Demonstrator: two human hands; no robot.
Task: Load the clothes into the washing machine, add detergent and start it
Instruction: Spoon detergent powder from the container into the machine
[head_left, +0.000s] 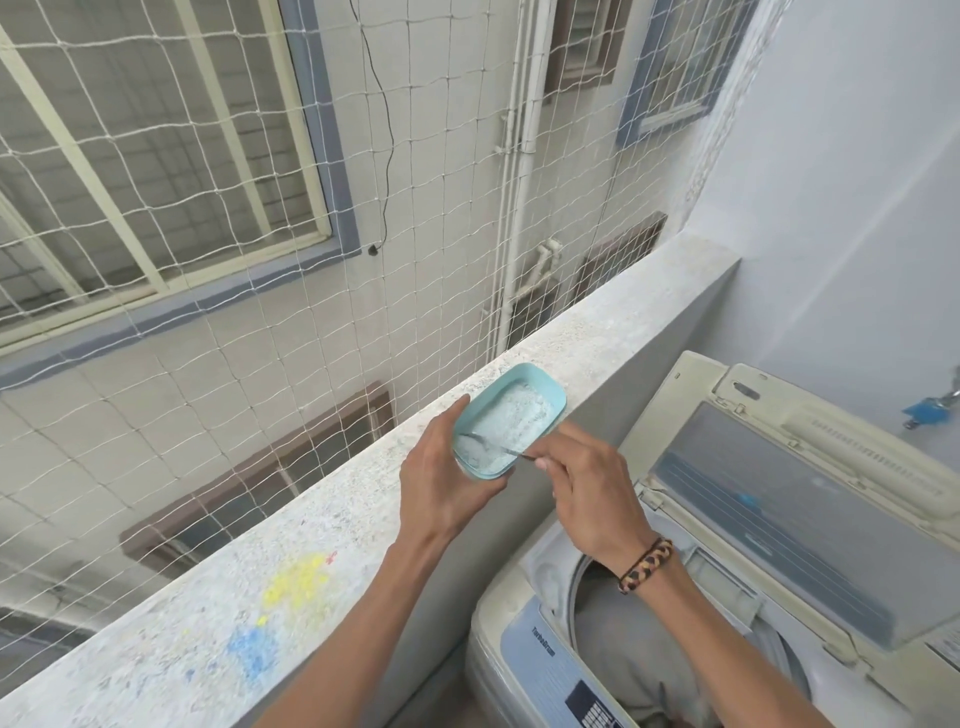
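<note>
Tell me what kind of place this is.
Probably a utility balcony in an apartment block: a top-loading washing machine stands beside a concrete parapet, with safety netting stretched across the opening toward a neighbouring building's windows.

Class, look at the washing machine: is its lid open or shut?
Open. The washing machine has its lid tilted up and back, and grey clothes show inside the drum.

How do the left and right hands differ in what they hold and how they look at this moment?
The left hand cups the light blue tub of detergent powder from below; the right hand pinches a thin metal spoon dipped into it. The right wrist wears a braided bracelet; the left wrist is bare. The right arm crosses above the open washing machine, the left is beside the ledge. Both hands are bare and gripping.
</note>
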